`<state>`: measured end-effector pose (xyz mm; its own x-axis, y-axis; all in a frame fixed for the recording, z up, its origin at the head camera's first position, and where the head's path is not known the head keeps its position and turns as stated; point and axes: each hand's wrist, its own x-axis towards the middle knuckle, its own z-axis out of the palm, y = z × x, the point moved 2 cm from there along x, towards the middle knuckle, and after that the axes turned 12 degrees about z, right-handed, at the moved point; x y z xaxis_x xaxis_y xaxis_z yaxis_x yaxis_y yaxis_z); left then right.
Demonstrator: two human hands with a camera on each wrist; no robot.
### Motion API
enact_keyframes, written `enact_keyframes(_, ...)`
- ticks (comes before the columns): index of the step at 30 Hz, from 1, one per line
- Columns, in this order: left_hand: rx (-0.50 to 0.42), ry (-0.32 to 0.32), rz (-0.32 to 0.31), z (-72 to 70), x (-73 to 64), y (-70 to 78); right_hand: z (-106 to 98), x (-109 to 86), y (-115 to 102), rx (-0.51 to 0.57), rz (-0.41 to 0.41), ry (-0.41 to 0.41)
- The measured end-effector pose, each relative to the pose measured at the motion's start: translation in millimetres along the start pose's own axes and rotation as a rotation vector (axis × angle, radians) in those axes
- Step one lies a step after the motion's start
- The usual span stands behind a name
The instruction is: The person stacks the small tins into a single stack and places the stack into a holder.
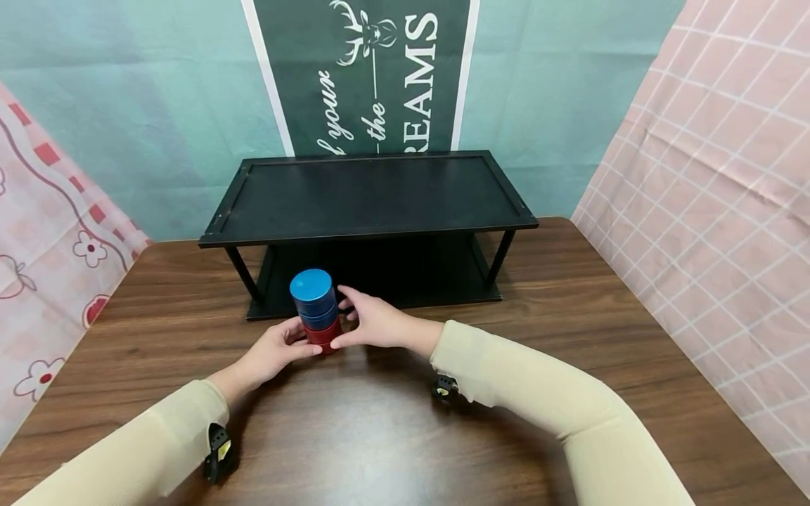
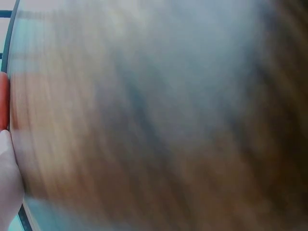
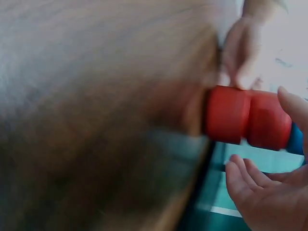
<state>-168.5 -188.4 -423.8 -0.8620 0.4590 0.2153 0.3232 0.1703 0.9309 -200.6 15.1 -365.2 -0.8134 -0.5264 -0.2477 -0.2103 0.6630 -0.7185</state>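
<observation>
Blue round metal tins (image 1: 315,302) stand stacked upright on red round tins (image 1: 323,332), just before the black rack's left part. My left hand (image 1: 273,355) holds the lower red part from the left, its thumb across the front. My right hand (image 1: 378,322) is around the stack's right side, thumb by the red part and fingers spread behind. In the right wrist view those fingers (image 3: 236,180) are loosely extended, with a gap between them and the red tins. The left wrist view catches only a red edge (image 2: 4,101) and part of a hand.
A black two-level rack (image 1: 380,197) stands at the back of the brown wooden table (image 1: 392,429). Behind hangs a teal cloth (image 1: 139,126) with a dark lettered panel. Patterned pink cloths border the left and right sides.
</observation>
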Motion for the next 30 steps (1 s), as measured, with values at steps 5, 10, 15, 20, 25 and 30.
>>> enact_keyframes(5,-0.017,-0.009,-0.001,0.2,-0.6,0.2,16.2,12.2,11.3,-0.02,0.027,-0.074)
enact_keyframes(10,-0.024,-0.022,-0.005,1.6,-0.2,0.4,21.6,16.5,12.6,-0.034,0.035,-0.054)
enact_keyframes(15,0.001,-0.012,-0.018,0.1,-0.2,1.1,22.5,17.2,11.5,-0.032,0.012,-0.023)
enact_keyframes(20,0.021,-0.007,-0.024,3.1,2.9,2.1,21.7,15.7,15.3,-0.041,0.002,-0.006)
enact_keyframes(25,0.058,-0.028,0.002,5.6,8.9,6.1,18.2,12.3,20.1,-0.039,0.0,0.002)
enact_keyframes(30,0.061,-0.046,0.009,10.5,15.8,9.9,11.7,5.9,25.4,-0.02,0.008,0.013)
